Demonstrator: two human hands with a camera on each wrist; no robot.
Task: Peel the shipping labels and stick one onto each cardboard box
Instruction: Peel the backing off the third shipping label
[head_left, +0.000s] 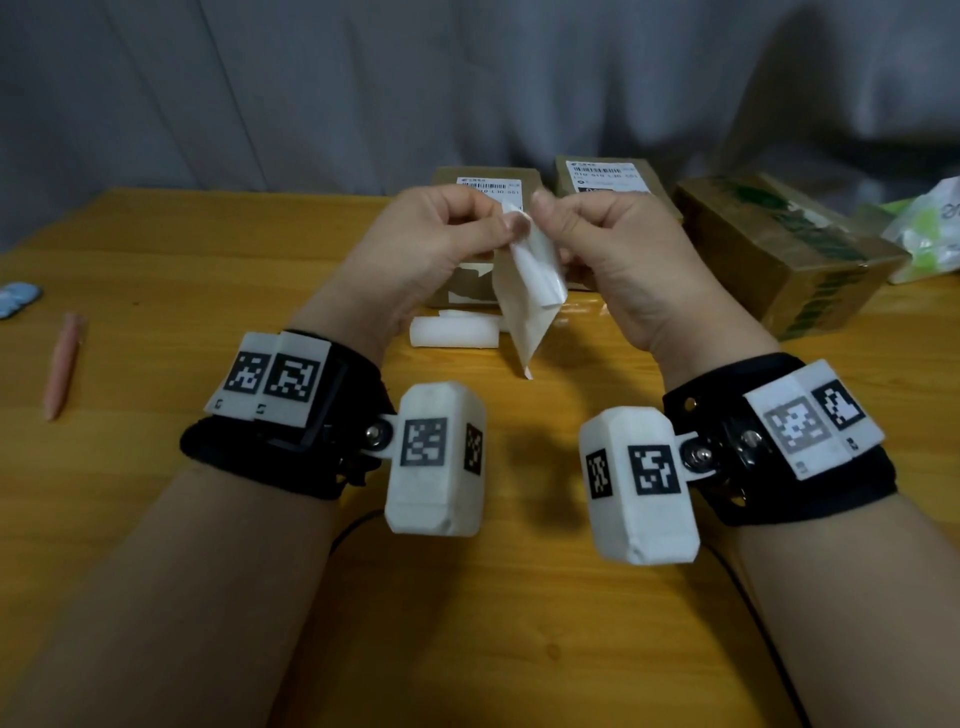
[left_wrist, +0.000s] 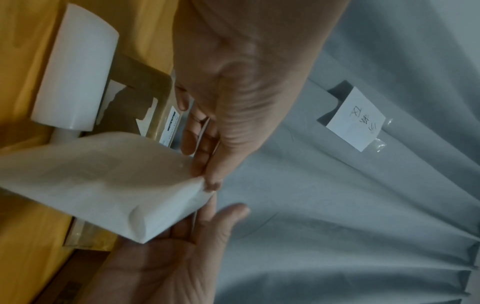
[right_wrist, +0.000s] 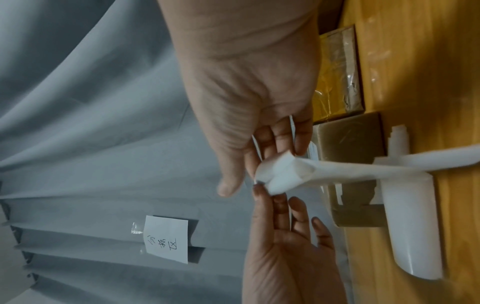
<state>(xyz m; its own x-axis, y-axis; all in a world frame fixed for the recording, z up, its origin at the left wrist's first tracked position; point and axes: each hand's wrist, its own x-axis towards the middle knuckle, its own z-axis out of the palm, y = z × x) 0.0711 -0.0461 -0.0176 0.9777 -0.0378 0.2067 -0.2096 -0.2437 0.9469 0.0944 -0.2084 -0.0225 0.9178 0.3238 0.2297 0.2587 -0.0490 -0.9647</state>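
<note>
Both hands are raised over the wooden table and pinch the top corner of a white label sheet. My left hand grips it with thumb and forefinger. My right hand pinches right beside it. The sheet hangs down, one glossy layer curling off. In the left wrist view the left hand nips the sheet at its corner, with the right hand under it. Two labelled cardboard boxes stand behind. A green-printed box lies at the right.
A low box with torn label scraps lies under the hands, curled white backing papers in front of it. A pink pen and a blue item lie far left. A plastic bag is far right. A grey curtain hangs behind.
</note>
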